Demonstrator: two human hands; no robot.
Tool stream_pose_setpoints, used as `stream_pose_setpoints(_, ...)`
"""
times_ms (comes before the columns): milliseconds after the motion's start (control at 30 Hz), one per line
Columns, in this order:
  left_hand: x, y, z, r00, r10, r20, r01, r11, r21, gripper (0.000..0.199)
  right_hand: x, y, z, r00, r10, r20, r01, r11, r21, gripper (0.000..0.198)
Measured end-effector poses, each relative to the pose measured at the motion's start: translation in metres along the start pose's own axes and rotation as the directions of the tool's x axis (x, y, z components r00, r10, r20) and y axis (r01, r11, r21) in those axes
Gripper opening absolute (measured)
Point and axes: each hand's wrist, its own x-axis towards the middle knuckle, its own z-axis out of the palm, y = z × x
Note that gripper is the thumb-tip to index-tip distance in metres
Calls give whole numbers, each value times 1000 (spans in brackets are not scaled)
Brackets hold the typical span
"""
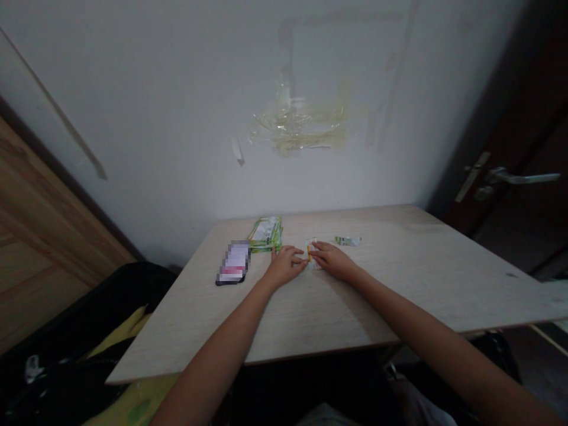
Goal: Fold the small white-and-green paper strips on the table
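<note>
A small, flat, pale wrapper (314, 264) with a green tint and an orange-yellow strip lies on the table in front of me. My right hand (333, 260) rests on it from the right, fingers stretched out flat over its surface. On the other side, my left hand (286, 266) is on the tabletop with its fingers spread, the tips at or close to the wrapper's left edge. Whether they touch it I cannot tell. Just behind my left hand sits a stack of green-and-white packets (266, 232). A narrow folded green-and-white wrapper (348, 241) lies beyond my right hand.
A phone (234, 263) with a blurred screen lies left of my left hand. The pale wooden table (444, 278) meets a wall (177, 118) bearing tape remains. A dark door with a metal handle (523, 177) stands at right; a black bag-like thing (128, 290) is at left.
</note>
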Motion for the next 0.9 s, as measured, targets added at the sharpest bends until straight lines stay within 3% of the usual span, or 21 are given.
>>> stream_pose_setpoints(367, 6, -1, -3, 992, 103, 73, -105, 994, 32, 18, 1, 1, 0, 1000, -12, -6, 12, 1000, 22, 36)
stream_pose_setpoints(667, 13, -4, -3, 984, 169, 62, -173, 983, 68, 30, 0, 0, 1, 996, 89, -13, -88, 995, 54, 44)
stream_pose_setpoints(900, 16, -4, -3, 975, 206, 83, -214, 971, 106, 23, 0, 0, 1, 997, 80, -21, -79, 996, 44, 41)
